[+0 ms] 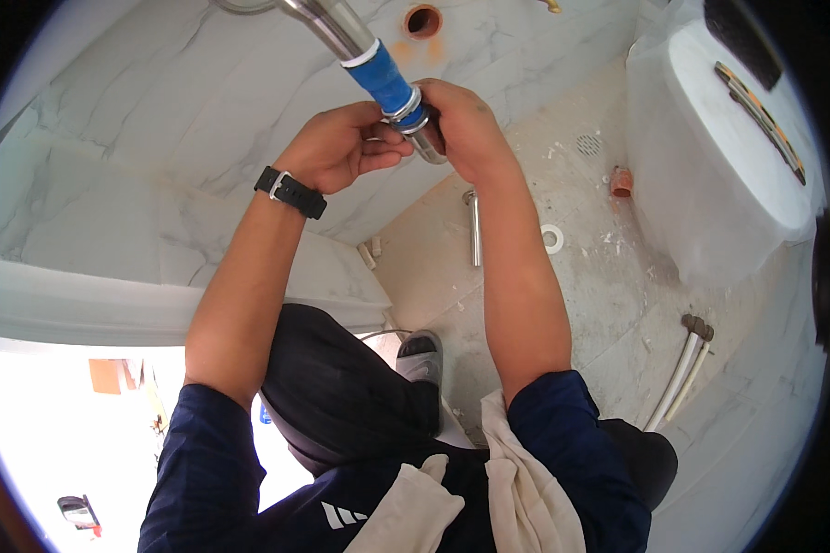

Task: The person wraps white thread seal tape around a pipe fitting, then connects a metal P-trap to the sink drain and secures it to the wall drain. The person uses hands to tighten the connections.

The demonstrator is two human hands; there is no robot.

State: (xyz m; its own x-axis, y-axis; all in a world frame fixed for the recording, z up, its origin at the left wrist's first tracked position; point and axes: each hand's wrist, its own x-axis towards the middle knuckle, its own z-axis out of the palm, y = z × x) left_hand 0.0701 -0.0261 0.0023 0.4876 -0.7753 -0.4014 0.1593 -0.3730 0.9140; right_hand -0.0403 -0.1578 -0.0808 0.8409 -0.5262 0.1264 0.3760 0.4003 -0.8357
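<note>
1. The marble-patterned wall (184,101) rises beyond both grips and on their left.
2. The dusty floor (572,304) spreads below the grips, marked with pale smears and debris.
3. A white rounded fixture (724,138), sheathed in clear plastic, stands well to the right of the grips.
4. The chrome pipe (337,26) slants down from above into the grips, with a blue sleeve (383,81) and a ringed metal collar (403,105) just where the fingers meet it.
5. Two hammers (692,355) lie on the floor, far below and right of the grips.
6. The right grip (468,129) is closed around the lower end of the chrome pipe; the left grip (341,147) has its fingers curled against the other side, though I cannot tell how firmly.
7. A long slim tool (761,120) rests on the fixture, right of the grips.
8. A loose chrome tube (475,230) lies beneath the right grip.
9. A white ring (552,240) lies farther right, past the right forearm.
</note>
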